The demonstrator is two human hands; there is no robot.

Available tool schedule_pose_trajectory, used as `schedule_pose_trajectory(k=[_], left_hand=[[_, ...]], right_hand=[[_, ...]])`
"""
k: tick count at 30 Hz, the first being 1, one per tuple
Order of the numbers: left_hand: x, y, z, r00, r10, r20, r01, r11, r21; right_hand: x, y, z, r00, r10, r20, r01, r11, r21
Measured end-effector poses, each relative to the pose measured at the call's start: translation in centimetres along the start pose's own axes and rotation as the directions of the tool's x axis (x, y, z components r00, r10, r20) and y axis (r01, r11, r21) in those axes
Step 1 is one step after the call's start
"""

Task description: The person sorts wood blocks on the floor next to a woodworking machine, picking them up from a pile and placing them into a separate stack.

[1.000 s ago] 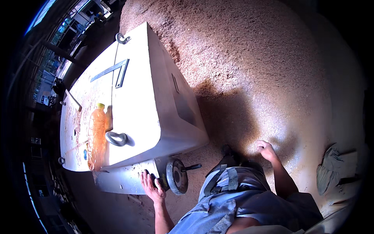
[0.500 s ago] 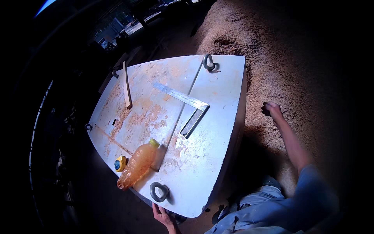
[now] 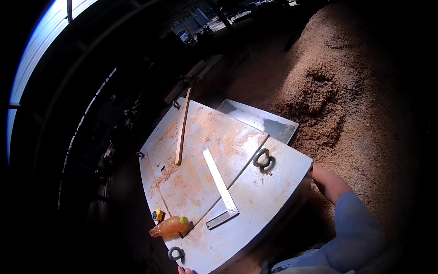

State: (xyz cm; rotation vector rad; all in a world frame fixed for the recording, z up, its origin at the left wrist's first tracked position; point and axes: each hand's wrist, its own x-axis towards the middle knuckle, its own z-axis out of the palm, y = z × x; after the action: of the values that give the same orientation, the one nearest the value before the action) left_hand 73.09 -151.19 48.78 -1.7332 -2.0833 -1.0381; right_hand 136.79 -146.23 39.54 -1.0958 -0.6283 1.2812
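Observation:
In front of me is a large white tabletop (image 3: 255,201) with a curved outline, smeared with sawdust. My left hand (image 3: 185,271) shows only its fingertips, which hold the near edge beside a dark ring (image 3: 175,254). My right hand (image 3: 315,172) reaches to the right corner; its fingers are hidden by the edge. A metal try square (image 3: 218,180) lies across the top's middle seam. Near the left edge an amber plastic bottle (image 3: 169,226) with a yellow-green cap lies on its side, next to a yellow tape measure (image 3: 157,214). A wooden strip (image 3: 183,130) lies at the far left.
More dark rings stand at the right (image 3: 262,158), far left (image 3: 176,104) and left (image 3: 140,155) of the top. Beyond its far edge shows a white and grey panel (image 3: 273,123). A tall sawdust heap (image 3: 346,86) rises at the right. Dark clutter lines the left.
My right hand has gone from open air to the tabletop's right corner. My view has shifted, so the top sits lower and further right. The panel beyond the far edge has come into view.

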Motion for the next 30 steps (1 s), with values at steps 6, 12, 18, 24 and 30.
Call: schedule_pose_trajectory(k=[6, 12, 18, 24, 30], left_hand=[[-1.8, 2.5, -1.1, 0.999, 0.031, -0.04, -0.023, 0.984, 0.179], [-2.9, 3.9, -1.7, 0.99, 0.1, -0.095, -0.064, 0.942, 0.329], [-4.7, 4.7, -3.2, 0.978, 0.155, -0.141, -0.086, 0.911, 0.402], [-3.4, 8.2, -4.9, 0.918, -0.397, 0.025, 0.396, 0.907, -0.145], [-2.4, 11.0, -4.3, 0.9, -0.436, -0.02, 0.416, 0.872, -0.257]], right_hand=[[1.6, -0.6, -0.2, 0.996, 0.063, 0.06, -0.063, 0.998, -0.004], [3.7, -0.7, 0.8, 0.991, 0.092, 0.099, -0.092, 0.996, -0.008], [5.4, -0.5, 2.2, 0.986, 0.109, 0.128, -0.109, 0.994, -0.011], [5.1, 1.6, 1.9, 0.982, 0.143, 0.12, -0.143, 0.99, -0.011], [6.3, 3.6, -0.8, 0.99, 0.14, 0.029, -0.139, 0.99, -0.015]])
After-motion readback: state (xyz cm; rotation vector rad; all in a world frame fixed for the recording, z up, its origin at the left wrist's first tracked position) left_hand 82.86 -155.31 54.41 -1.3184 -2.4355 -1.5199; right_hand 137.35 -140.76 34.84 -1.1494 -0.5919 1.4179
